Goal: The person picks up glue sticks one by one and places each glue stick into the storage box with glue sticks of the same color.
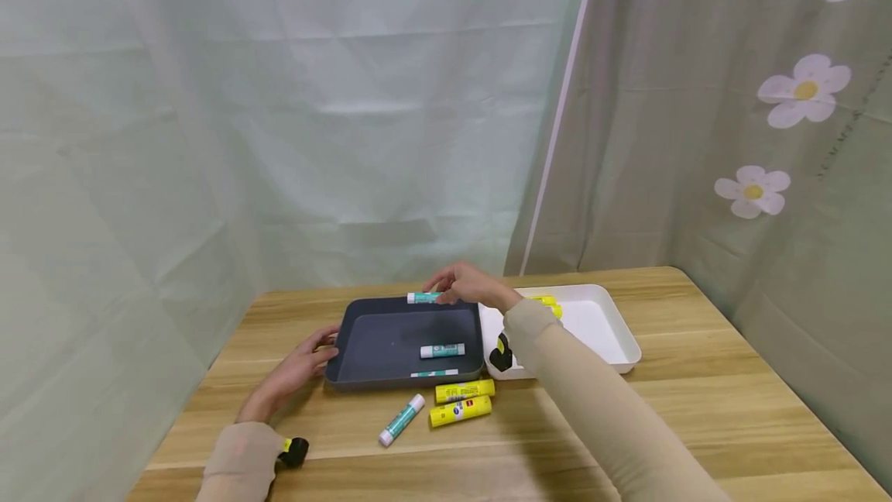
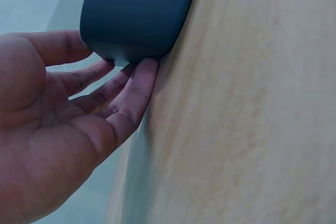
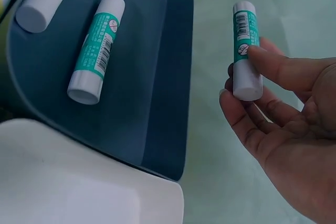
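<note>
Lying in dark tray [image 1: 379, 343], two glue sticks [image 1: 442, 351]

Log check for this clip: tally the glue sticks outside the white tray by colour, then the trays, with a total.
Teal-and-white glue sticks: 4 (2 in the dark tray, 1 on the table, 1 held)
Yellow glue sticks: 2
Dark tray: 1
White tray: 1
Total: 8
</note>
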Motion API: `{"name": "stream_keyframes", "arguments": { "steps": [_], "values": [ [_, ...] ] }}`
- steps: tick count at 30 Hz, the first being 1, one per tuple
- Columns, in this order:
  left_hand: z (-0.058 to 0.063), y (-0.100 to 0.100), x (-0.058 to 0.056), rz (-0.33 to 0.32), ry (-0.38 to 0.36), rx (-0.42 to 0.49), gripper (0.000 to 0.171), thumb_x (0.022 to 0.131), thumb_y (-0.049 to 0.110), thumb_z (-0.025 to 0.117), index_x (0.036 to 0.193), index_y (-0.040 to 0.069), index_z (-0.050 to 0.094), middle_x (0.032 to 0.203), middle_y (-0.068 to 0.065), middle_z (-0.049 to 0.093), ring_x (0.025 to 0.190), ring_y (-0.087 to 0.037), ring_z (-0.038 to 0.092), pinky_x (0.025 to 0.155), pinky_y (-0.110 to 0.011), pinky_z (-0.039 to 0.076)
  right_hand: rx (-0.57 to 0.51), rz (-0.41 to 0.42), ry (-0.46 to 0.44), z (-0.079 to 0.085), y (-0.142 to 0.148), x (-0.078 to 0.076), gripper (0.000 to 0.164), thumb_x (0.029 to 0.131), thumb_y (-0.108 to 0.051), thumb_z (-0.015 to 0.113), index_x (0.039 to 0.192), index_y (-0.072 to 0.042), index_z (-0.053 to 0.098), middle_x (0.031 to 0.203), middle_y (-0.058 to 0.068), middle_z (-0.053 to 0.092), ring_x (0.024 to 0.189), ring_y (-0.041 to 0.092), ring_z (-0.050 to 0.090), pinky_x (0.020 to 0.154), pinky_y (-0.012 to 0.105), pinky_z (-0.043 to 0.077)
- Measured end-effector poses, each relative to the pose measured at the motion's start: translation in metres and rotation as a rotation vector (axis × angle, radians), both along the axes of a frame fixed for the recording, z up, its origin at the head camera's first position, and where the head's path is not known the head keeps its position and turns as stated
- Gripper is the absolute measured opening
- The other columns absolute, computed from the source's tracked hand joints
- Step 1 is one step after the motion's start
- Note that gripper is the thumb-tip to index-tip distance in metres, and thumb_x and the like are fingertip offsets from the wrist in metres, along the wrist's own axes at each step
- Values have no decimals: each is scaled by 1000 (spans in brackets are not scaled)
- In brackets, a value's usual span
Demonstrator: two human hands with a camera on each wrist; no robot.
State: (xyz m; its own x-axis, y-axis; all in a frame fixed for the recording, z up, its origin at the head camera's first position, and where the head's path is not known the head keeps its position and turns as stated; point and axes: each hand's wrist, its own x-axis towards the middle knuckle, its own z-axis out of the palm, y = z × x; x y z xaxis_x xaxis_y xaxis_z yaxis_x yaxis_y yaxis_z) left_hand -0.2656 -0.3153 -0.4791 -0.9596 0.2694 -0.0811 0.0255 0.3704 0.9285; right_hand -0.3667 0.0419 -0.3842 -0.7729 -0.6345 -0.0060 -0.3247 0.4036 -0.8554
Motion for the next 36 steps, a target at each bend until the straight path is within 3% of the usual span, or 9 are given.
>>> {"name": "stream_keyframes", "arguments": {
  "steps": [8, 15, 20, 29, 31, 36],
  "values": [
    [-1, 3, -1, 3, -8, 12, 60, 111, 11, 46, 162, -5, 19, 157, -37, 25, 141, -53, 37, 109, -57, 43, 6, -30, -8, -6, -8, -6, 29, 94, 7, 68, 120, -1, 76, 106, 12, 74, 101, 40, 68, 93, 57, 53],
    [0, 2, -1, 4, -7, 1, 60, 112, 12, 46, 162, -5, 19, 156, -37, 26, 141, -52, 38, 107, -57, 44, 36, -51, 2, -10, -13, -11, 27, 91, 9, 71, 115, -1, 78, 98, 10, 75, 85, 22, 67, 88, 52, 56],
    [0, 1, -1, 2, -6, 0, 60, 112, 13, 45, 163, -5, 17, 157, -38, 25, 141, -53, 37, 106, -57, 44, 47, -71, -12, -12, -15, -14, 27, 91, 10, 70, 115, 1, 77, 99, 12, 76, 89, 29, 69, 84, 50, 56],
    [0, 1, 0, 13, -13, 1, 60, 112, 12, 46, 163, -3, 19, 158, -36, 25, 142, -53, 37, 108, -59, 43, 60, -93, 2, -21, -17, -19, 26, 85, 16, 70, 108, 6, 76, 90, 12, 74, 72, 12, 60, 65, 29, 52],
    [0, 1, 0, 12, -17, 5, 60, 112, 12, 46, 163, -3, 19, 158, -36, 25, 143, -52, 36, 109, -59, 42, 69, -97, -1, -23, -17, -19, 26, 85, 15, 70, 108, 5, 77, 90, 11, 74, 74, 14, 61, 68, 32, 54],
    [0, 1, 0, 6, -13, 7, 60, 111, 12, 46, 163, -4, 19, 158, -37, 24, 143, -53, 35, 109, -60, 42, 78, -87, -14, -27, -18, -18, 23, 88, 13, 70, 108, 3, 78, 93, 13, 75, 86, 35, 67, 84, 53, 56]
  ]
}}
